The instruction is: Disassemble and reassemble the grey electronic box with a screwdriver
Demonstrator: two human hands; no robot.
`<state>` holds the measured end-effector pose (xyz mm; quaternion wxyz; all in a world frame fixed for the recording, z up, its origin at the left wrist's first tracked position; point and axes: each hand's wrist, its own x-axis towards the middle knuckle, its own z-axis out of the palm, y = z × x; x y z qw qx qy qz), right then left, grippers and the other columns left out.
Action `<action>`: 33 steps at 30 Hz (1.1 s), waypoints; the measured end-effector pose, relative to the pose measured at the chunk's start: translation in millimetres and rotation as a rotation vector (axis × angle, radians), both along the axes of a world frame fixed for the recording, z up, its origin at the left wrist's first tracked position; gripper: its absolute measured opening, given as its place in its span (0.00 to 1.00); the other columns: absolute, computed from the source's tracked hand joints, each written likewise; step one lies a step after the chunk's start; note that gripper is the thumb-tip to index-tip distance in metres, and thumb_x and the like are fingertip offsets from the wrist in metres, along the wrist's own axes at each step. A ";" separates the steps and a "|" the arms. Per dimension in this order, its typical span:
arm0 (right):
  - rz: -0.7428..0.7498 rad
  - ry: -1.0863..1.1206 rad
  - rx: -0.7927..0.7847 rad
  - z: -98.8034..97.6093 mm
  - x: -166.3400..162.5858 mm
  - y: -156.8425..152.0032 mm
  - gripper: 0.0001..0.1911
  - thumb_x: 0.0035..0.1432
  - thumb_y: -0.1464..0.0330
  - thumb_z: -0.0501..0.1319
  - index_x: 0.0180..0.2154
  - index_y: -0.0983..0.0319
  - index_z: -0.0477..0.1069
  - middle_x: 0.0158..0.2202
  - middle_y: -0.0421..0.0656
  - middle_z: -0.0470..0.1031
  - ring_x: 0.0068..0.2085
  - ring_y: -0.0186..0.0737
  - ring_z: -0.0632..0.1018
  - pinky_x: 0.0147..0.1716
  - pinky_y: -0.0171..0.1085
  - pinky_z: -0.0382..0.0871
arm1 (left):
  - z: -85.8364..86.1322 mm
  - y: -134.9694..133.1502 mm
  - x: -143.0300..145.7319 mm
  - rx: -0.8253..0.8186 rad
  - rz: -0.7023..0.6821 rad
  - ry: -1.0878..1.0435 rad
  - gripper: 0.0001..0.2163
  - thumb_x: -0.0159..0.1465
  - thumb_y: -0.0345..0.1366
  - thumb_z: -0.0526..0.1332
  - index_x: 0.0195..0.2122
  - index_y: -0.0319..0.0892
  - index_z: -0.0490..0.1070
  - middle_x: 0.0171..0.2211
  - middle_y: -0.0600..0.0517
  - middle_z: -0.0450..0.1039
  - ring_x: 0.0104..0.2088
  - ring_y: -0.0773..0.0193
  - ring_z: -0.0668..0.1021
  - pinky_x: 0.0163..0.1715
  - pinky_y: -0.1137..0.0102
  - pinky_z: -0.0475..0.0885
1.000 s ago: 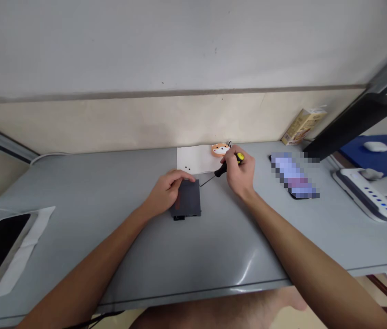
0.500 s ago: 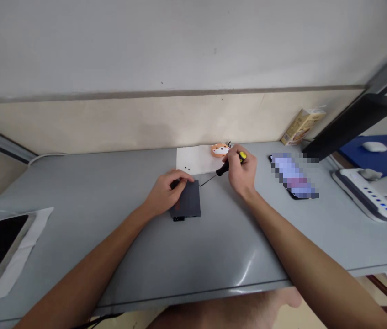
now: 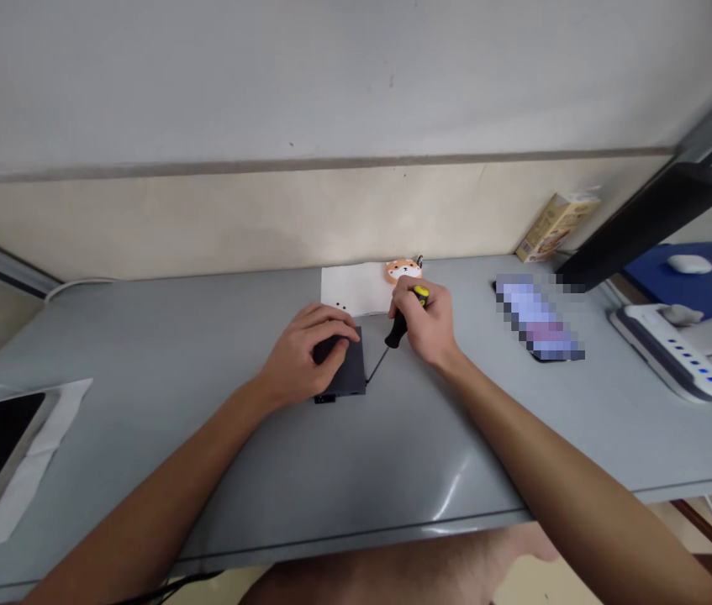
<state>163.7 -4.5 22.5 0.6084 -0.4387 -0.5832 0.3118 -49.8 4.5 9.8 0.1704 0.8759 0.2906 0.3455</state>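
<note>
Dark grey and matt, a thin, flat-faced rectangular box (image 3: pixel 354 370) lies on the smooth grey desktop (image 3: pixel 255 487) in the head view, a small black block jutting from its near edge. The left hand (image 3: pixel 305 353) is draped over its left and far part, fingers bent and touching the top – whether they pinch it, I cannot tell. The right hand (image 3: pixel 426 321) is wrapped round a screwdriver (image 3: pixel 397 330) with a rounded black, yellow-ended handle. Its slim metal shaft slants down to the box's right side near the close corner, so the box sits below and to the left of that grip; actual contact at the tip is too small to tell. Beyond lies white paper (image 3: pixel 356 286) with two tiny dark specks, and an orange-and-white animal-face trinket (image 3: pixel 402 270).
</note>
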 end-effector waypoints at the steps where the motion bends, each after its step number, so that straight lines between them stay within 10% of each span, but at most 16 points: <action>1: -0.001 -0.001 -0.002 0.2 0.1 -0.1 0.14 0.55 0.72 0.54 0.18 0.60 0.64 0.19 0.36 0.62 0.24 0.32 0.64 0.26 0.36 0.58 | 2.1 -1.5 0.0 0.019 -0.013 0.020 0.08 0.67 0.28 0.59 0.41 0.45 0.77 0.45 0.49 0.78 0.47 0.59 0.77 0.53 0.58 0.71; 24: -0.232 0.249 -0.011 -0.2 17.2 13.7 0.17 0.60 0.66 0.55 0.19 0.60 0.64 0.20 0.37 0.59 0.24 0.33 0.62 0.23 0.36 0.54 | 5.9 -14.8 5.1 -0.082 -0.033 0.165 0.06 0.70 0.34 0.61 0.38 0.46 0.77 0.43 0.49 0.74 0.47 0.60 0.75 0.54 0.59 0.71; 33: -0.357 0.311 -0.150 -14.2 27.0 28.6 0.16 0.61 0.61 0.54 0.22 0.59 0.66 0.21 0.37 0.62 0.25 0.35 0.65 0.23 0.35 0.60 | 5.0 19.5 -9.0 -0.030 0.329 0.096 0.08 0.70 0.40 0.60 0.39 0.45 0.78 0.41 0.49 0.76 0.46 0.56 0.77 0.51 0.57 0.72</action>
